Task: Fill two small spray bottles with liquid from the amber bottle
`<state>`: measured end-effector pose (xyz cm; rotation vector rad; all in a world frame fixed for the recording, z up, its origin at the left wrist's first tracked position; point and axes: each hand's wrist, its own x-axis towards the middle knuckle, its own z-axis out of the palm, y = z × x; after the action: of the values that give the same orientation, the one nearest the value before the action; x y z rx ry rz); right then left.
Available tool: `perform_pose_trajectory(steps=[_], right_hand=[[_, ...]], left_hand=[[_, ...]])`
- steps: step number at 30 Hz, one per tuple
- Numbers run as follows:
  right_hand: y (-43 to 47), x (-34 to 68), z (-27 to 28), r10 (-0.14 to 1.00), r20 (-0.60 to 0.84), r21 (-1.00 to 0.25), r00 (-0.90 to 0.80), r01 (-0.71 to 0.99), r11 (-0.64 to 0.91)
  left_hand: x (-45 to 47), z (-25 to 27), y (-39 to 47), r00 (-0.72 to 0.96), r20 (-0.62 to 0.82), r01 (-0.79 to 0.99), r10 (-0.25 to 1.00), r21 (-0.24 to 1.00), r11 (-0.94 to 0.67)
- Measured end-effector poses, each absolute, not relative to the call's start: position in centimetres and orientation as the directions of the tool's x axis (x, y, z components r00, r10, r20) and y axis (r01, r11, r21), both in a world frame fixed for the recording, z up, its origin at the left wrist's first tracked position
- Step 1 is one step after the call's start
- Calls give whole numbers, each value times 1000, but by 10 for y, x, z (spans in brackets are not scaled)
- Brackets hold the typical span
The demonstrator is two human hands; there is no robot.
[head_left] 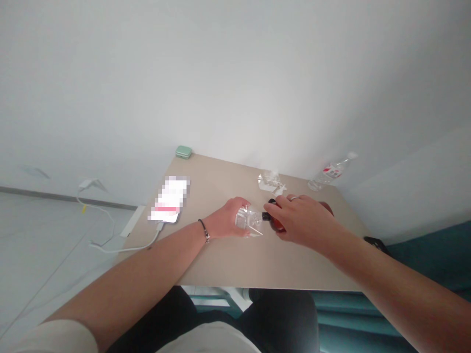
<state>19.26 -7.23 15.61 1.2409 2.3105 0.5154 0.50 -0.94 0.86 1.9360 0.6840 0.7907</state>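
Note:
My left hand (pixel 230 218) is closed around a clear plastic cup-like piece (pixel 250 220), tilted on its side with its wide end toward the right. Just to its right, my right hand (pixel 300 215) grips a reddish-brown, shiny object (pixel 277 224) with black parts, which looks like a bottle with a nozzle. Most of that object lies hidden under the fingers, so its kind is not certain. Its black tip comes close to the clear piece; whether they touch I cannot tell. Both hands are low over the beige table (pixel 228 264).
Crumpled clear wrapping (pixel 270 181) lies behind the hands. A clear bottle with a red-and-white label (pixel 332 171) stands at the back right. A phone (pixel 169 201) with a white cable (pixel 128 250) is on the left, and a small green case (pixel 183 152) sits by the wall (pixel 235 83).

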Motion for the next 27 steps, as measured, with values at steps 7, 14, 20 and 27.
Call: perform_pose_trajectory(steps=[7,14,20,27], right_hand=[[-73,192,157,848,-226,526,-479,673,520],[-73,194,155,850,-215,519,-481,681,517],[-74,201,149,863,-184,491,-470,717,495],[-76,206,144,871,-157,469,-465,741,480]], left_hand=[[5,8,-9,640,237,138,731,900,-413],[5,7,-9,625,250,129,739,901,-414],[5,8,-9,642,250,136,724,893,-429],[4,8,-9,646,260,144,718,882,-449]])
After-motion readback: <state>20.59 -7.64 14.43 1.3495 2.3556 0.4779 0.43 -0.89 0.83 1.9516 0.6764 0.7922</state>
